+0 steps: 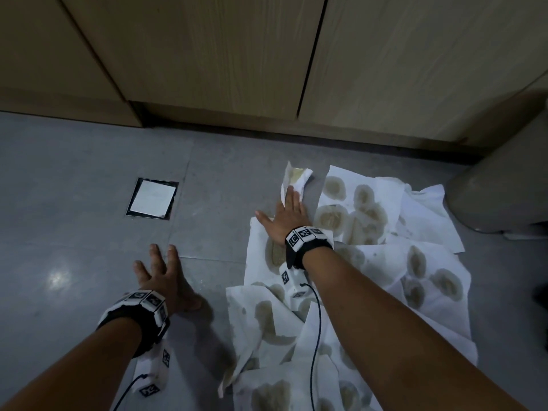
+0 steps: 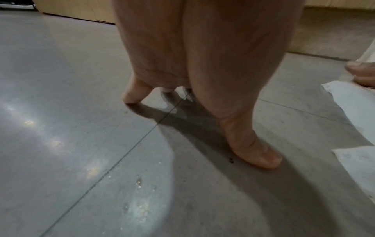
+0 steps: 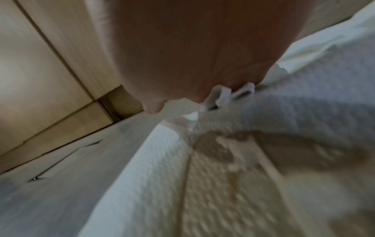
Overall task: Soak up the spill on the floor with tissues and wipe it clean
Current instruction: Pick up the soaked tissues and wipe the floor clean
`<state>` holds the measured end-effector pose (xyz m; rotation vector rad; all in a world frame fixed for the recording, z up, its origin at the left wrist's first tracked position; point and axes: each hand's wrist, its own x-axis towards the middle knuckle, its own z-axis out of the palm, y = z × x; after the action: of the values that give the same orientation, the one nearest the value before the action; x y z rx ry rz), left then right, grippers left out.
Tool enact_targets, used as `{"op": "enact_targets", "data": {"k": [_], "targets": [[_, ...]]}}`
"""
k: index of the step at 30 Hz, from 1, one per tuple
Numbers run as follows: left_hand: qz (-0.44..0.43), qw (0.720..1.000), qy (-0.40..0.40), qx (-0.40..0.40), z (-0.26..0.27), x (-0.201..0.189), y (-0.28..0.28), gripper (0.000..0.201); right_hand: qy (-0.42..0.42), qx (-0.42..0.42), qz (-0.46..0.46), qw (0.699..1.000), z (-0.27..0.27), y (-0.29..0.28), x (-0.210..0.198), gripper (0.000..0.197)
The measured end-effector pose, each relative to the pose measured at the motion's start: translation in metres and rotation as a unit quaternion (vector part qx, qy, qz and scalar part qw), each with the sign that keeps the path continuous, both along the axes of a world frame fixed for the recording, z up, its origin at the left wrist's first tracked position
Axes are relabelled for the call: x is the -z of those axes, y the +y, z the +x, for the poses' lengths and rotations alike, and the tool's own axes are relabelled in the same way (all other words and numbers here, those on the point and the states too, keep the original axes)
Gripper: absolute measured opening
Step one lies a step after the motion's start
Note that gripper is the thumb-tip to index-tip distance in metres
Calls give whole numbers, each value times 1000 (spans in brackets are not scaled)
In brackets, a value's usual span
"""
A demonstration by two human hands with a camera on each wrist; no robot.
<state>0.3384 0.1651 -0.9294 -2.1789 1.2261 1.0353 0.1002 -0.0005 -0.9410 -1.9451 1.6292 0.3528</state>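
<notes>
Several white tissues [image 1: 385,262] with brown wet blotches cover the grey floor at the right. My right hand [image 1: 286,215] lies flat with straight fingers on a stained, crumpled tissue [image 1: 296,180] at the far left edge of the pile, thumb spread left. In the blurred right wrist view the palm [image 3: 192,56] presses on soaked tissue [image 3: 223,168]. My left hand [image 1: 161,275] is braced on the bare floor, fingers spread; its fingertips [image 2: 131,97] and thumb [image 2: 261,157] touch the tile and hold nothing.
Light wood cabinet doors [image 1: 222,54] with a dark toe gap stand right behind the tissues. A square floor drain cover [image 1: 152,201] lies at the left. A beige bin [image 1: 504,188] stands at the right edge. Small droplets [image 2: 140,184] glint on the tile.
</notes>
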Motion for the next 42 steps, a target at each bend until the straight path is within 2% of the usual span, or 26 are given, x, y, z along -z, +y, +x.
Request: {"op": "enact_targets", "data": {"k": [2,5,10,13,16,19,21,25,39,42], "targets": [[0,1000,-1,1,0,1,-1,150,-22,8,7,1000,6,-3,-11,94],[4,1000,-4,2,0,1,0,150,-54,-32,21,998,22,10,-15,94],[-4,1000,-7,-5,-2,2,-2,146,-47,-80,-16,996,34,20,-5,88],[-25,999,-30,3,2,14,1,152,-41,-118,-30,992,45,22,-9,83],[-33,999,-31,8,4,19,1,156,-43,-94,-26,994,51,27,-5,84],[-30,999,-27,8,2,15,1,153,-45,-73,-69,994,50,29,-3,83],[-26,999,-28,14,1,12,1,152,-13,-75,-93,993,47,29,-2,81],[-17,1000,-11,7,-1,3,1,147,1,-49,-71,996,33,31,9,81],[0,999,-28,30,-7,-8,0,143,3,-68,-35,997,39,32,8,94],[4,999,-31,29,-3,1,-1,146,14,-88,-44,995,43,37,8,95]]}}
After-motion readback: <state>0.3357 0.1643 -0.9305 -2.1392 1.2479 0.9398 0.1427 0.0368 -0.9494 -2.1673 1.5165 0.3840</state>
